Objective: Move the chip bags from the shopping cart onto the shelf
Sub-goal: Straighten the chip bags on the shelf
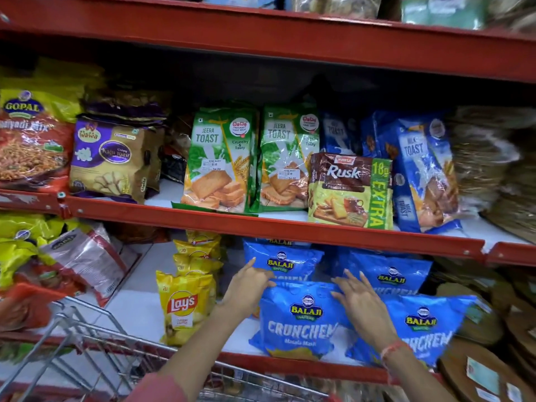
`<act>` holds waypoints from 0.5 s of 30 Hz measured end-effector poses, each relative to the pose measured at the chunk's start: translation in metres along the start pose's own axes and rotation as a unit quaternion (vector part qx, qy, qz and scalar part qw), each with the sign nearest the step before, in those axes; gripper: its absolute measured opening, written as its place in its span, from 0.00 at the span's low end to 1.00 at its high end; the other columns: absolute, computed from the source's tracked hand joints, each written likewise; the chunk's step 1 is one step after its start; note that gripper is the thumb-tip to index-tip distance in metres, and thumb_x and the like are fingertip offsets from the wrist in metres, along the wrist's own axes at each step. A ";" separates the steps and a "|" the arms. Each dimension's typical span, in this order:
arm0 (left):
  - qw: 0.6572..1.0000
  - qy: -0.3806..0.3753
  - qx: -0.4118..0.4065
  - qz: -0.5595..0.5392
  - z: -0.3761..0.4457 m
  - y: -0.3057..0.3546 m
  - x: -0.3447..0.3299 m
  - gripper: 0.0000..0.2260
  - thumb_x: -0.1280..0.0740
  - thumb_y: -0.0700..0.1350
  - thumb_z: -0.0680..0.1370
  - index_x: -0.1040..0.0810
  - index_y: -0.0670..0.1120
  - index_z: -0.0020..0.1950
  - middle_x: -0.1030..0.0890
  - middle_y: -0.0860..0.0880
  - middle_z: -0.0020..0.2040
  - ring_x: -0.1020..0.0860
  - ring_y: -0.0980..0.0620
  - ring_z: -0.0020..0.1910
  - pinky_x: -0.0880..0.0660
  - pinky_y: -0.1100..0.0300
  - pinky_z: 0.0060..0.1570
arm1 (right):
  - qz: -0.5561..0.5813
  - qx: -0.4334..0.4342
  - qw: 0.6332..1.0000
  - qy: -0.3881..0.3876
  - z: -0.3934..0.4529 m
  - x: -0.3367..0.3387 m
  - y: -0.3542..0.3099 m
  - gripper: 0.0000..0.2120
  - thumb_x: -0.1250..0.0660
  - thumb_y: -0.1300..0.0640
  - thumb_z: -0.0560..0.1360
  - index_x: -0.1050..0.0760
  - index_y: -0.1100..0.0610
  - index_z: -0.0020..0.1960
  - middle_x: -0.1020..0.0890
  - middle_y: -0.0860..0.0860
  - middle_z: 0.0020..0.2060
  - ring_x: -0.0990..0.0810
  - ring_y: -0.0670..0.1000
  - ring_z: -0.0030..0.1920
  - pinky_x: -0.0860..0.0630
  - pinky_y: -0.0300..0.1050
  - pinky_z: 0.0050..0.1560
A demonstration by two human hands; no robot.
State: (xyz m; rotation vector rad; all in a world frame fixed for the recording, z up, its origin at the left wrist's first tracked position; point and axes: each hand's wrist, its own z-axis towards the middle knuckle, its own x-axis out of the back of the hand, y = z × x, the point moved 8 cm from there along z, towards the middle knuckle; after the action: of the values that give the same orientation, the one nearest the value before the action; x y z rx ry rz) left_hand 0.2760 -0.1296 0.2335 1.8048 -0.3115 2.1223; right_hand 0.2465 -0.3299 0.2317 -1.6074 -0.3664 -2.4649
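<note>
Your left hand point(249, 282) reaches in over the shopping cart point(95, 340) with the wrist bent up, fingers spread and the fingertips resting at the top left corner of the front blue Balaji bag point(295, 320); it grips nothing. Your right hand point(359, 303) lies palm down with its fingers splayed across the same bag's upper right edge, flat against it rather than pinching, a red thread band at the wrist. That bag stands on the white lower shelf point(136, 311), close to the red front lip, with a second Balaji bag point(423, 326) touching it on the right and two more standing behind. To the left, a row of yellow Lay's bags point(185, 309) stands just beside your left forearm, and bare shelf lies open beyond it toward the Gopal packs point(72, 256). The red edge of the toast shelf point(261, 224) overhangs close above your fingertips.
</note>
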 end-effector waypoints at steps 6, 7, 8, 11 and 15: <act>0.998 -0.011 0.063 -0.024 -0.010 -0.047 -0.010 0.05 0.35 0.46 0.76 0.22 0.47 0.50 0.17 0.45 0.48 0.25 0.46 0.62 0.30 0.52 0.65 | 0.093 0.005 0.995 0.029 0.017 0.002 -0.023 0.11 0.32 0.68 0.68 0.20 0.56 0.46 0.14 0.54 0.44 0.20 0.52 0.57 0.43 0.45 0.68; 0.998 -0.011 0.062 -0.014 -0.012 -0.054 -0.009 0.06 0.35 0.46 0.76 0.22 0.48 0.51 0.16 0.46 0.50 0.25 0.47 0.62 0.32 0.52 0.67 | 0.098 0.008 0.995 0.023 0.021 0.002 -0.029 0.13 0.36 0.68 0.67 0.20 0.56 0.47 0.14 0.54 0.44 0.21 0.52 0.58 0.42 0.46 0.69; 0.998 -0.005 0.063 -0.007 -0.014 -0.058 -0.004 0.07 0.37 0.46 0.77 0.22 0.49 0.52 0.15 0.46 0.51 0.25 0.48 0.62 0.35 0.54 0.69 | 0.098 0.010 0.995 0.010 0.023 0.003 -0.034 0.16 0.39 0.67 0.66 0.20 0.57 0.49 0.14 0.54 0.45 0.22 0.51 0.59 0.43 0.46 0.71; 0.998 0.006 0.063 0.010 -0.018 -0.063 0.004 0.09 0.39 0.46 0.78 0.22 0.47 0.55 0.16 0.45 0.54 0.25 0.49 0.63 0.38 0.56 0.71 | 0.098 0.017 0.995 -0.026 0.026 -0.007 -0.043 0.19 0.38 0.70 0.68 0.21 0.57 0.54 0.16 0.55 0.50 0.24 0.52 0.62 0.47 0.47 0.72; 0.995 -0.009 0.098 -0.005 -0.020 -0.065 0.005 0.11 0.38 0.50 0.78 0.23 0.48 0.57 0.18 0.42 0.57 0.27 0.46 0.65 0.35 0.53 0.69 | 0.127 0.023 0.991 -0.039 0.024 -0.014 -0.046 0.17 0.34 0.69 0.72 0.23 0.56 0.58 0.18 0.54 0.56 0.28 0.50 0.66 0.55 0.43 0.71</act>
State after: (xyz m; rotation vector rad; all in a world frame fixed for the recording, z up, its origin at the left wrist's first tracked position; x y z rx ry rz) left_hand 0.2822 -0.0615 0.2315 1.9276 -0.1006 2.1990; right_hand 0.2597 -0.2784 0.2234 -1.6227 -0.2132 -2.1959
